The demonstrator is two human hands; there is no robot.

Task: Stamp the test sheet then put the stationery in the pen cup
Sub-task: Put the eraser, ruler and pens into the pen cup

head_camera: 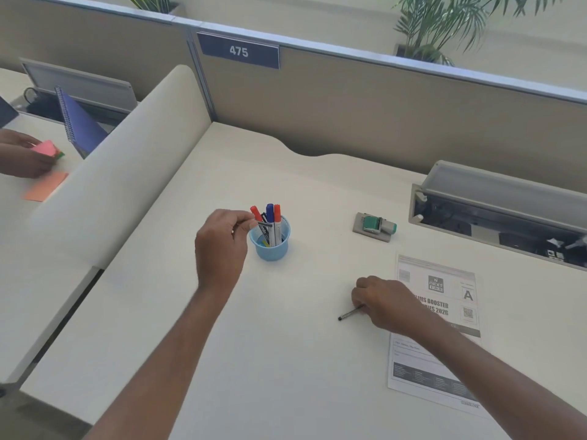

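A light blue pen cup (270, 247) stands mid-desk with red and blue capped markers upright in it. My left hand (222, 242) hovers at the cup's left rim, fingers pinched on a black marker (264, 229) whose lower end is inside the cup. My right hand (386, 304) rests on the desk at the left edge of the printed test sheet (440, 341), closed around a thin dark pen (349, 313) that lies flat and sticks out to the left. A green stamp (378, 225) lies on its grey pad beyond the sheet.
An open grey cable tray (495, 214) sits at the right rear. Beige partitions (381, 109) wall the back, and a rounded divider (127, 173) walls the left. Beyond the divider, another person's hands (22, 154) hold pink sticky notes near a blue notebook (79, 122).
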